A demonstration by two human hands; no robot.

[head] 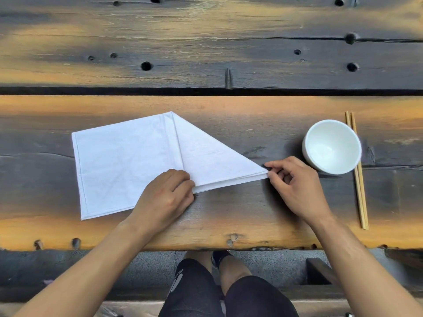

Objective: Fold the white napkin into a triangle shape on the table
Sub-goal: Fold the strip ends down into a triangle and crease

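White cloth, the napkin, lies partly folded at centre-left of the frame on the dark wooden table, one flap turned over into a point aimed right. The left hand grips its lower edge with curled fingers, while the right hand pinches the pointed tip. A white bowl and wooden chopsticks sit at right.

The left hand covers part of the white napkin's near edge, so the fold under it can't be seen. The table runs off the top and both sides. Bowl hides a bit of the chopsticks.
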